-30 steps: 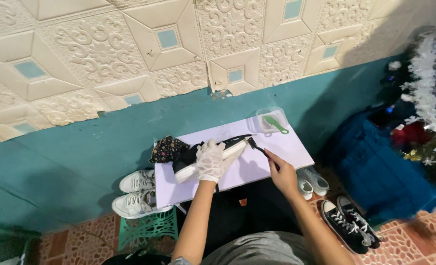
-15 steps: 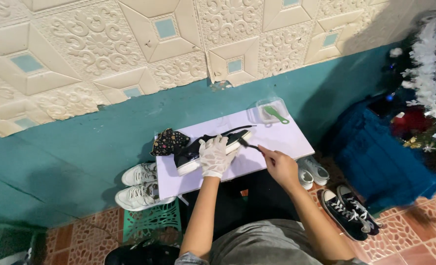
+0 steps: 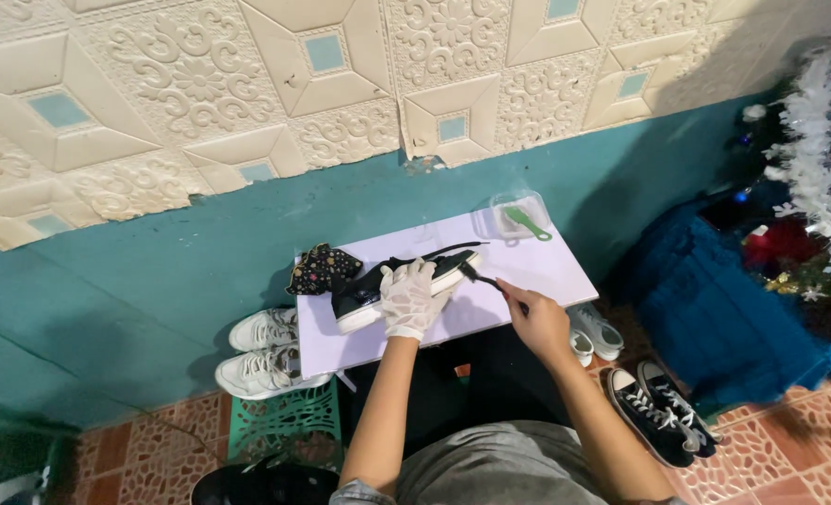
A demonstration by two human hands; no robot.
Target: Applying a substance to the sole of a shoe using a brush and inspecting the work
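On the floor at the left a pair of white sneakers (image 3: 264, 351) sits beside a green plastic stool (image 3: 280, 425), just under the edge of the pale lilac surface (image 3: 528, 266). On that surface a dark patterned cloth (image 3: 320, 266) lies touching the heel end of the black sneaker (image 3: 369, 292), which rests on its side near the middle. The left hand (image 3: 408, 297), in a white glove, is clenched over the sneaker's upper, pinning it down. If that grip slackens, the shoe may skid toward the cloth or off the near edge onto the white pair. The right hand (image 3: 537, 320), bare, grasps a small dark brush (image 3: 479, 277) whose head meets the toe sole; a hard stroke could flick grime across the surface. Farther right, a clear tub with a green brush (image 3: 526, 223) stands near the back corner, where an elbow swing could tip it.
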